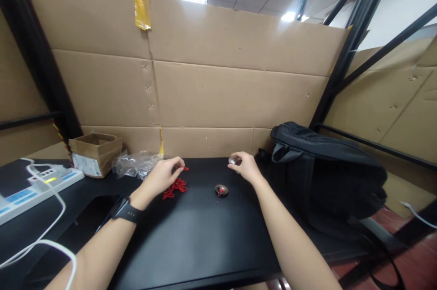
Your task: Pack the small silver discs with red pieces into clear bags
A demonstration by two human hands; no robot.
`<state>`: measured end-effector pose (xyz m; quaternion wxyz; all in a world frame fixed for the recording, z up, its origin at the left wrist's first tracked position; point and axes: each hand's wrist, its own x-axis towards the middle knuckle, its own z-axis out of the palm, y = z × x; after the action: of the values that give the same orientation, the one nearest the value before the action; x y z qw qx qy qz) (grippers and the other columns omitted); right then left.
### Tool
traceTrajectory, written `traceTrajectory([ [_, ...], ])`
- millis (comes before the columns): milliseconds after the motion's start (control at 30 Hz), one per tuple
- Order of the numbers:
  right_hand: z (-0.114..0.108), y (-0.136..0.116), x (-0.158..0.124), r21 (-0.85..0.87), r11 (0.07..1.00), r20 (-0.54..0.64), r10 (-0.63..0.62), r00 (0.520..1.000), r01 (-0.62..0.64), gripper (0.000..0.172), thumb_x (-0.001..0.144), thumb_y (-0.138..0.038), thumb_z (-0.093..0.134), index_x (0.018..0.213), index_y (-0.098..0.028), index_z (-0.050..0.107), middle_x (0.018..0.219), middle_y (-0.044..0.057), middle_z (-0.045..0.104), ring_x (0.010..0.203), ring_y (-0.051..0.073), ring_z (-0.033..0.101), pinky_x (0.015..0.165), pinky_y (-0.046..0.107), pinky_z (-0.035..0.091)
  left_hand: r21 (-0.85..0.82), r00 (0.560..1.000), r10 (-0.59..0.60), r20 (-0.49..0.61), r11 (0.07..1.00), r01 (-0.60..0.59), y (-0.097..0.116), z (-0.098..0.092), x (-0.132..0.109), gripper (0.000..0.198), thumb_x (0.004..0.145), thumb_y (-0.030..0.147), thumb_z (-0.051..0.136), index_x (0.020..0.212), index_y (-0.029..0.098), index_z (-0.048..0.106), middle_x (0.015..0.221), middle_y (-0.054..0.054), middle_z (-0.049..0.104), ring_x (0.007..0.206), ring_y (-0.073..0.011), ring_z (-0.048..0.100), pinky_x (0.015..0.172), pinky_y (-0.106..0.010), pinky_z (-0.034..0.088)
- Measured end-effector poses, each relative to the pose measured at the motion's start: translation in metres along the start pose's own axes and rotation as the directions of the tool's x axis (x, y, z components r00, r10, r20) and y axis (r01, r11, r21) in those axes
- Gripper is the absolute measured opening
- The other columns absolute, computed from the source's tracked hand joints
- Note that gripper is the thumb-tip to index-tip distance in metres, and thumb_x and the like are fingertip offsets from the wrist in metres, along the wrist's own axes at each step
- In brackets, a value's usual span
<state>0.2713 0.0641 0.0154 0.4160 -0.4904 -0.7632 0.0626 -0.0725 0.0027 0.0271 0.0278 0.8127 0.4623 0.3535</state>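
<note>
My left hand (168, 171) is closed in a pinch over the table, with a small red cord loop (186, 169) showing at its fingertips. Just below it lies a tangled pile of red cord loops (176, 188). To the right, my right hand (246, 167) grips a small shiny round piece (234, 160), partly hidden by the fingers; its exact kind is unclear. Between the hands, nearer to me, a small dark metal dish-shaped piece (222, 187) rests on the table with a bit of red cord at its middle.
A black backpack (334, 171) stands at the right of the black table (198, 244). On the left are an open cardboard box (92, 158), crumpled clear plastic (134, 165), a white power strip (44, 190) and white cables. A cardboard wall (211, 89) closes off the back.
</note>
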Motion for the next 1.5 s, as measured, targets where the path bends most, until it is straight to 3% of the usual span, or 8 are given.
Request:
traceTrajectory([
  [267, -0.002, 0.048, -0.004, -0.088, 0.986, 0.156, 0.153, 0.976, -0.14, 0.026, 0.066, -0.034, 0.083, 0.086, -0.019, 0.076, 0.081, 0.004, 0.075, 0.075, 0.019, 0.068, 0.069, 0.026, 0.048, 0.017, 0.949, -0.034, 0.313, 0.999, 0.03, -0.031, -0.005, -0.006, 0.015, 0.084, 0.032, 0.059, 0.087, 0.022, 0.07, 0.087, -0.003, 0.075, 0.083, -0.0197, 0.068, 0.077, -0.027, 0.048],
  [433, -0.002, 0.047, -0.005, -0.24, 0.965, 0.188, 0.153, 0.97, -0.106, 0.012, 0.078, -0.031, 0.071, 0.084, -0.022, 0.077, 0.088, 0.005, 0.074, 0.083, 0.018, 0.066, 0.074, 0.025, 0.047, 0.04, 0.954, -0.048, 0.297, 0.998, 0.038, -0.024, -0.006, -0.005, 0.022, 0.089, 0.034, 0.052, 0.088, 0.023, 0.071, 0.087, -0.003, 0.075, 0.08, -0.0192, 0.068, 0.076, -0.027, 0.047],
  [733, -0.004, 0.04, -0.005, -0.309, 0.948, 0.262, 0.166, 0.951, -0.08, 0.017, 0.08, -0.029, 0.067, 0.092, -0.022, 0.077, 0.105, 0.01, 0.07, 0.101, 0.025, 0.063, 0.087, 0.032, 0.046, 0.048, 0.968, -0.004, 0.25, 0.999, -0.009, -0.018, -0.006, -0.004, 0.024, 0.089, 0.035, 0.052, 0.087, 0.022, 0.072, 0.086, -0.003, 0.075, 0.078, -0.0188, 0.067, 0.075, -0.026, 0.047],
  [967, -0.008, 0.009, -0.008, -0.178, 0.983, 0.305, 0.104, 0.947, -0.051, 0.041, 0.077, -0.033, 0.075, 0.116, -0.024, 0.07, 0.122, 0.012, 0.065, 0.112, 0.028, 0.058, 0.092, 0.039, 0.045, 0.003, 0.977, 0.03, 0.209, 1.0, -0.031, -0.018, -0.005, -0.005, 0.02, 0.088, 0.034, 0.055, 0.086, 0.024, 0.073, 0.085, -0.003, 0.075, 0.078, -0.0191, 0.067, 0.075, -0.026, 0.047],
  [1067, -0.003, -0.015, -0.011, 0.125, 0.99, 0.535, -0.118, 0.836, 0.06, 0.047, 0.066, -0.041, 0.084, 0.107, -0.024, 0.072, 0.105, 0.006, 0.07, 0.094, 0.021, 0.064, 0.081, 0.03, 0.05, -0.002, 0.98, 0.032, 0.197, 0.999, -0.032, -0.017, -0.005, -0.005, 0.02, 0.088, 0.033, 0.056, 0.087, 0.023, 0.073, 0.085, -0.003, 0.074, 0.077, -0.0189, 0.067, 0.075, -0.026, 0.047],
  [1200, 0.01, -0.038, -0.018, 0.162, 0.982, 0.651, -0.182, 0.737, 0.1, 0.032, 0.057, -0.034, 0.088, 0.084, -0.021, 0.075, 0.079, 0.001, 0.072, 0.069, 0.016, 0.064, 0.062, 0.024, 0.047, 0.043, 0.974, 0.039, 0.225, 0.998, -0.05, -0.014, -0.005, -0.004, 0.02, 0.09, 0.03, 0.053, 0.089, 0.023, 0.072, 0.087, -0.003, 0.074, 0.079, -0.0186, 0.068, 0.077, -0.027, 0.047],
  [1367, 0.021, -0.054, -0.022, 0.165, 0.982, 0.474, -0.161, 0.866, 0.092, 0.011, 0.078, -0.03, 0.072, 0.072, -0.02, 0.072, 0.067, 0.001, 0.07, 0.061, 0.016, 0.064, 0.062, 0.026, 0.047, 0.015, 0.974, 0.048, 0.221, 0.999, -0.052, -0.005, -0.003, -0.003, 0.026, 0.095, 0.027, 0.046, 0.096, 0.023, 0.071, 0.094, -0.004, 0.075, 0.088, -0.0194, 0.069, 0.082, -0.028, 0.048],
  [1500, 0.031, -0.077, -0.024, 0.519, 0.829, 0.43, -0.044, 0.902, -0.207, 0.024, 0.082, -0.042, 0.07, 0.085, -0.018, 0.07, 0.076, 0.003, 0.072, 0.064, 0.017, 0.068, 0.063, 0.029, 0.053, -0.159, 0.983, 0.072, 0.172, 0.986, -0.044, 0.016, 0.004, -0.002, 0.025, 0.097, 0.03, 0.047, 0.103, 0.023, 0.07, 0.099, -0.003, 0.074, 0.089, -0.018, 0.068, 0.081, -0.027, 0.049],
])
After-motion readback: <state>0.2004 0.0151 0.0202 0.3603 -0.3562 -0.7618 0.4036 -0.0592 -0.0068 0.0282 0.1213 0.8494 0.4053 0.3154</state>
